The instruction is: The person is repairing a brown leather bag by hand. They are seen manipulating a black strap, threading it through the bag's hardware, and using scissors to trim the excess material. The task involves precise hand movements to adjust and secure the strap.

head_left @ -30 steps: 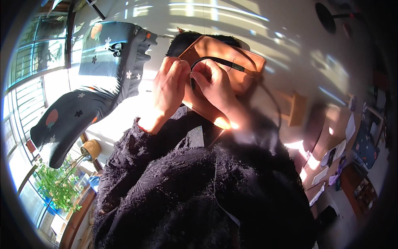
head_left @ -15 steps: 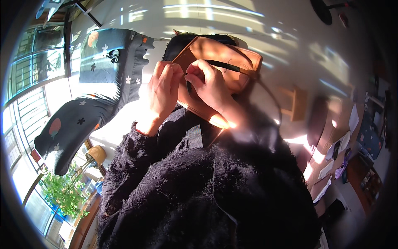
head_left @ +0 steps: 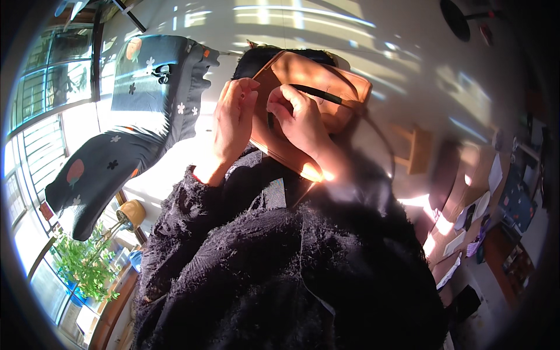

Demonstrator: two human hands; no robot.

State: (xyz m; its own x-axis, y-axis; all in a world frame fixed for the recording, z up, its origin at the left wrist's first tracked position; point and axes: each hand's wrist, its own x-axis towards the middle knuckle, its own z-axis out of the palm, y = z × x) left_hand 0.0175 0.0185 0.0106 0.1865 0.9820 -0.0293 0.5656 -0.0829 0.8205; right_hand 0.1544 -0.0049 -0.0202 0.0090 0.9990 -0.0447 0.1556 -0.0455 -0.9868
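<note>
A tan leather bag [head_left: 344, 87] lies across my lap. A dark strap [head_left: 318, 91] arches over it. My left hand [head_left: 234, 116] hovers above the bag's left edge, its thumb and fingertips drawn together in a pinch. Close beside it, over the bag, my right hand [head_left: 296, 119] also has thumb and forefinger pressed together. Whatever sits between the fingertips of either hand is too small to tell. A narrow gap separates the two hands. Black scissors [head_left: 163, 72] rest on a chair [head_left: 169, 111] with a dark patterned cover, to the left.
A leafy plant [head_left: 84, 262] and a yellow-brown lamp-like object [head_left: 132, 214] stand at the lower left by the window [head_left: 44, 140]. Toward the right are a small wooden stool [head_left: 415, 149] and cardboard [head_left: 466, 192] with papers. Sunlight stripes the pale floor [head_left: 408, 70].
My hands have drawn slightly apart. The left has turned and its fingertips have risen a little; the right has shifted slightly right. The bag stays on my lap.
</note>
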